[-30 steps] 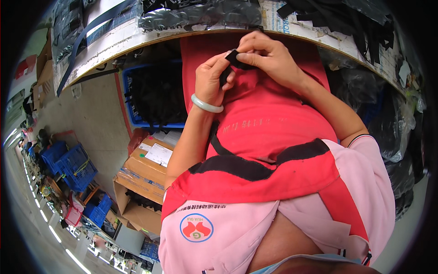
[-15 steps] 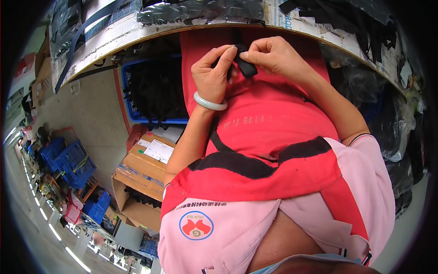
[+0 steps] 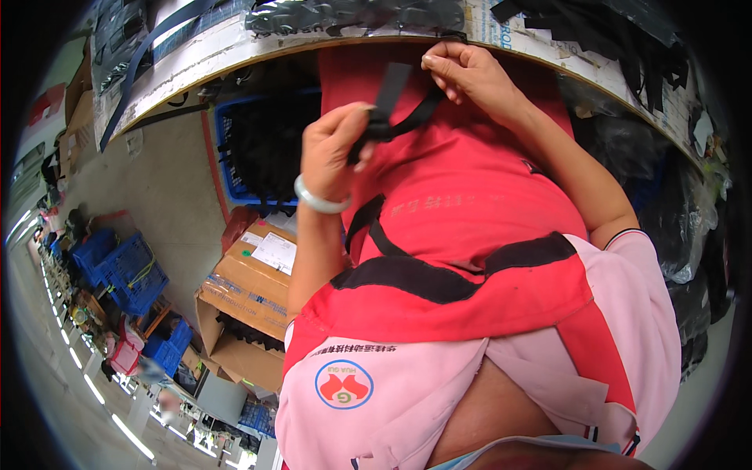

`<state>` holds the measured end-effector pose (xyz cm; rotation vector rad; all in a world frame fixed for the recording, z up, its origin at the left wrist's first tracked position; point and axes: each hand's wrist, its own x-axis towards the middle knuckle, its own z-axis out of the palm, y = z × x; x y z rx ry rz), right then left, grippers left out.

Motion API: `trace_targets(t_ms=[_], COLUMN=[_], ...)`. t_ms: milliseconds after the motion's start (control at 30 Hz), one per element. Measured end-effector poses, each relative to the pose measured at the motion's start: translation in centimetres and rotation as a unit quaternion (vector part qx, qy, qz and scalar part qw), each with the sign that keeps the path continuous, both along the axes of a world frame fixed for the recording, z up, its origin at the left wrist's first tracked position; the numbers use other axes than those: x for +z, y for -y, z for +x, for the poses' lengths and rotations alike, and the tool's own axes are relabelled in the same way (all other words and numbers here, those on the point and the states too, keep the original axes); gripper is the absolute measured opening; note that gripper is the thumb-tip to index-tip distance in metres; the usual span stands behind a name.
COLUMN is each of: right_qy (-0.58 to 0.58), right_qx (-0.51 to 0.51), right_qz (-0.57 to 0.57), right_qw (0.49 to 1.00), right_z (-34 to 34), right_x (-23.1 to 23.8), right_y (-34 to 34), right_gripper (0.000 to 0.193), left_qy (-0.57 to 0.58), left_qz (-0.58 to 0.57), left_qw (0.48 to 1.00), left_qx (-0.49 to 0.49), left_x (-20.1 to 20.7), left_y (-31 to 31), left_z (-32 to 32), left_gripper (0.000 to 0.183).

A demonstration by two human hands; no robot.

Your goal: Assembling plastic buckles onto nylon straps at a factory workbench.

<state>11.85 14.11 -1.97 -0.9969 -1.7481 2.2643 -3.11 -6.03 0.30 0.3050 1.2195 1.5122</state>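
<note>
Black strap (image 3: 417, 117) is pinched in the left hand (image 3: 332, 149), seemingly for steadiness; one length is extended toward the curled right hand (image 3: 470, 77), whose grip cannot be told.

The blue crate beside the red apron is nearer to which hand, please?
Left: in the picture, the left hand is just right of the blue crate, the right hand farther right.

The strap (image 3: 415, 119) is black, the apron (image 3: 470, 168) red, the bangle (image 3: 319, 201) pale.
</note>
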Motion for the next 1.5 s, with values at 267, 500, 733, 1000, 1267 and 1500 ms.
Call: trace_targets(t_ms=[267,500,733,1000,1267,1500], right_qy=[0.048,0.012,0.046,0.034,-0.023,0.161], right_qx=[0.148,0.263,0.198,0.183,0.073,0.023], right_qz=[0.080,0.039,-0.005,0.026,0.474,0.784], right_qw=[0.985,0.964,0.979,0.982,0.877,0.599], right_z=[0.9,-2.5,-1.2,-0.3,3.4,7.4], right_x=[-0.8,1.6,1.8,1.5,4.3,4.8], right_y=[0.2,4.0,2.6,1.4,-2.8,-10.6], right_gripper=[0.020,0.024,0.021,0.021,0.016,0.021], left_qy=[-0.326,-0.121,0.032,-0.069,0.065,0.156], left_qz=[-0.184,-0.004,0.042,-0.082,-0.021,0.005], left_qw=[0.890,0.992,0.997,0.985,0.995,0.986], left_qx=[0.260,-0.017,-0.047,-0.137,-0.068,-0.060], left_x=[0.2,0.1,-0.3,-1.7,-3.0,-3.4], left_y=[11.8,2.5,-0.6,-1.6,-3.8,-4.4], left_z=[-7.9,0.0,1.9,1.2,1.6,1.1], left_gripper=[0.038,0.079,0.064,0.022,0.025,0.023])
